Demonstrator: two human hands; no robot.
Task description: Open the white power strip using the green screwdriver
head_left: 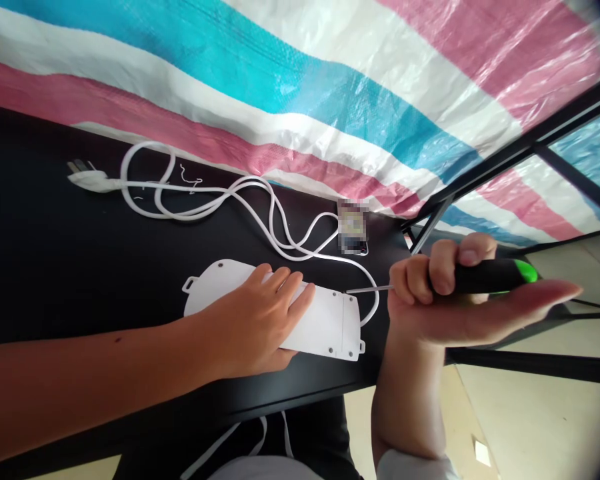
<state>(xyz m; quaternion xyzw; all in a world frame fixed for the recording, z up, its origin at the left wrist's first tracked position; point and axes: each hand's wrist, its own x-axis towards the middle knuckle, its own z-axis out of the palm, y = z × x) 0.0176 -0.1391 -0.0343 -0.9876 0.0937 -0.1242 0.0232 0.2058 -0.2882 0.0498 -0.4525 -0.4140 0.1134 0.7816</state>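
Note:
A white power strip [320, 327] lies underside up on the black table, with screw holes near its ends. My left hand [265, 320] wraps over its middle, fingers on the far edge and thumb at the near edge. In my right hand [440, 293] is a screwdriver [490, 277] with a black and green handle, held roughly level. Its thin metal shaft points left, and the tip shows by the strip's right end, near a screw hole; whether it touches I cannot tell. A white cord [280, 233] leaves the strip's right end and loops behind it to a plug [90, 179].
A small blurred-out item [353, 227] sits at the back of the black table [40, 267]. Behind it hangs a striped plastic sheet [280, 87]. Black metal frame bars [510, 157] stand at the right. Thin white scraps [190, 179] lie near the cord.

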